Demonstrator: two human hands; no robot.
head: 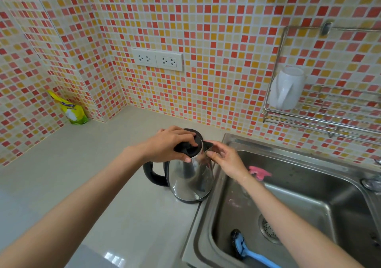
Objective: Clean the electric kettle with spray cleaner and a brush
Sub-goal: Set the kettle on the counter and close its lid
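Observation:
A shiny steel electric kettle [190, 178] with a black handle and black lid stands upright on the countertop right beside the sink. My left hand [169, 144] lies over the lid, fingers and thumb curled round its rim. My right hand [225, 159] touches the kettle's upper side by the spout, fingers loosely bent. A blue-handled brush [245, 249] lies in the sink's near left corner. A spray bottle with a pink trigger head [258, 172] stands in the sink, partly hidden behind my right forearm.
The steel sink [305, 201] fills the right side, drain strainer [268, 229] at its floor. A wall rack [321, 113] holds an upturned white mug [287, 88]. A yellow-green pouch [71, 108] leans in the far left corner. Two sockets [157, 59] sit on the tiled wall.

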